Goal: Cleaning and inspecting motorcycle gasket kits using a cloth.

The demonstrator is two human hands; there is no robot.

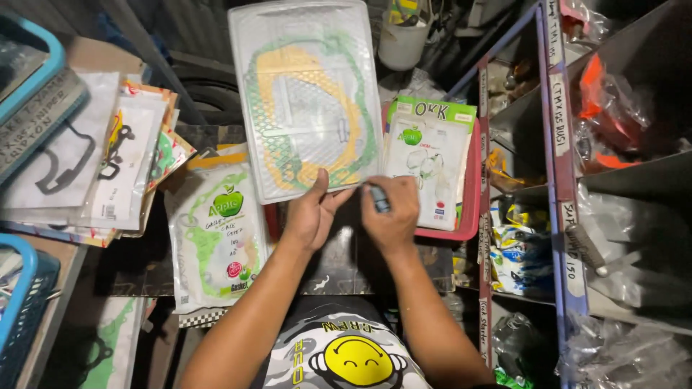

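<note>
My left hand (311,215) pinches the lower edge of a large clear plastic gasket packet (306,97) and holds it up flat; green and yellow gaskets show through it. Just beside it, my right hand (391,220) grips a dark marker pen (378,198), its tip close to the packet's lower right corner. A smaller gasket packet with a green apple mark (427,166) lies in a red tray (472,194) to the right. Another gasket packet with handwriting (216,238) lies left of my left forearm.
Stacked gasket packets (94,158) and a blue basket (32,72) fill the left side. Another blue basket (21,302) sits at the lower left. A metal rack with labelled shelf edges (559,144) holding bagged parts stands at the right. A white cup (401,39) sits at the back.
</note>
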